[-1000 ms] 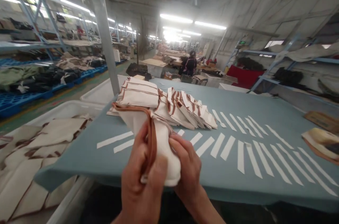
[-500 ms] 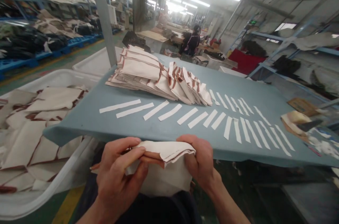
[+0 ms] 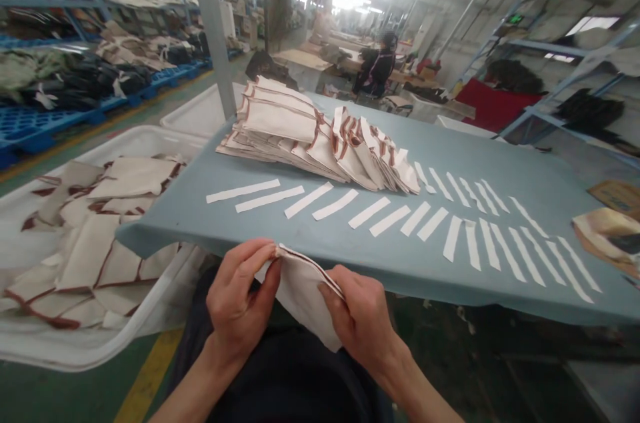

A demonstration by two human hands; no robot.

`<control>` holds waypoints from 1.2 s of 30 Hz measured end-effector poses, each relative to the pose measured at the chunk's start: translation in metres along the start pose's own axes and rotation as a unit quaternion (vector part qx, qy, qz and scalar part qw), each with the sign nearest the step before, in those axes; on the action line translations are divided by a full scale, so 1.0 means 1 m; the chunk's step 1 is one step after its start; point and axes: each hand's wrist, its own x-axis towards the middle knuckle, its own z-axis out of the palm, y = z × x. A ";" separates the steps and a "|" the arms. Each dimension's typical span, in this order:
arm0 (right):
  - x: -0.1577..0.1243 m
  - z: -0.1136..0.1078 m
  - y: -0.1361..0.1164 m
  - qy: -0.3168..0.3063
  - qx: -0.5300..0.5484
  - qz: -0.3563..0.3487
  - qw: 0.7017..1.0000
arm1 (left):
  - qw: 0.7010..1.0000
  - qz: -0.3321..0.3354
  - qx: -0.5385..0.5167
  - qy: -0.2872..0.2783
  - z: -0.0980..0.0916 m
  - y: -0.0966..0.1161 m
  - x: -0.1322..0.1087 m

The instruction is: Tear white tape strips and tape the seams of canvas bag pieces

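Cloth-covered table [image 3: 310, 236]: spans the centre. On its far left part lies a stack of sewn fabric pieces [image 3: 280, 117]. Before the stack, along the near side and on to the right: a row of strips [image 3: 453, 238]. Behind that row, right of the stack: a shorter row [image 3: 457, 190]. Right end: cardboard [image 3: 617, 199]. Left of table: bin [image 3: 90, 357], loose fabric pieces [image 3: 85, 253] inside; second bin [image 3: 195, 113] behind. Before the near edge: one fabric panel [image 3: 305, 296], between left hand [image 3: 243, 289] and right hand [image 3: 363, 313].
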 end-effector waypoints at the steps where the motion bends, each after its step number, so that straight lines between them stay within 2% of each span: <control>1: -0.004 0.004 -0.001 0.001 0.003 0.009 1.000 | 1.000 -0.005 -0.004 -0.004 0.003 0.000 -0.004; 4: -0.014 0.010 -0.001 0.003 -0.027 0.015 1.000 | 0.999 -0.031 -0.010 -0.002 0.012 0.003 -0.012; 7: -0.019 0.006 0.007 0.006 -0.094 0.004 0.996 | 0.996 -0.090 -0.029 -0.004 0.012 0.008 -0.012; 8: -0.021 0.002 0.011 0.004 -0.114 0.001 0.993 | 0.991 -0.119 -0.048 -0.031 0.010 0.010 -0.010; 10: -0.026 -0.004 0.020 -0.004 -0.139 -0.011 0.990 | 0.966 -0.192 -0.105 -0.135 0.003 0.014 -0.003; 12: -0.035 -0.007 0.027 -0.020 -0.143 -0.028 0.989 | 0.914 -0.264 -0.170 -0.255 -0.005 0.018 0.003; 14: -0.046 -0.007 0.031 -0.043 -0.132 -0.036 0.990 | 0.864 -0.307 -0.224 -0.330 -0.012 0.020 0.007; 16: -0.056 -0.005 0.031 -0.063 -0.102 -0.021 0.993 | 0.838 -0.321 -0.250 -0.364 -0.016 0.022 0.008; 18: -0.062 -0.003 0.027 -0.071 -0.036 0.025 0.997 | 0.833 -0.316 -0.244 -0.383 -0.016 0.023 0.008; 20: -0.059 -0.002 0.019 -0.062 0.066 0.104 0.990 | 0.835 -0.297 -0.234 -0.400 -0.013 0.025 0.009; 23: -0.042 -0.004 0.009 -0.061 0.211 0.236 0.947 | 0.830 -0.276 -0.241 -0.421 -0.008 0.028 0.014; 26: -0.023 -0.003 0.007 -0.109 0.320 0.326 0.883 | 0.821 -0.283 -0.254 -0.427 -0.005 0.031 0.021; 29: -0.013 0.002 0.013 -0.147 0.410 0.367 0.822 | 0.802 -0.303 -0.273 -0.436 -0.006 0.031 0.026; 31: -0.011 0.005 0.018 -0.163 0.448 0.381 0.792 | 0.795 -0.314 -0.275 -0.439 -0.007 0.029 0.026; 36: -0.006 0.011 0.030 -0.230 0.515 0.406 0.719 | 0.796 -0.334 -0.245 -0.441 -0.004 0.016 0.020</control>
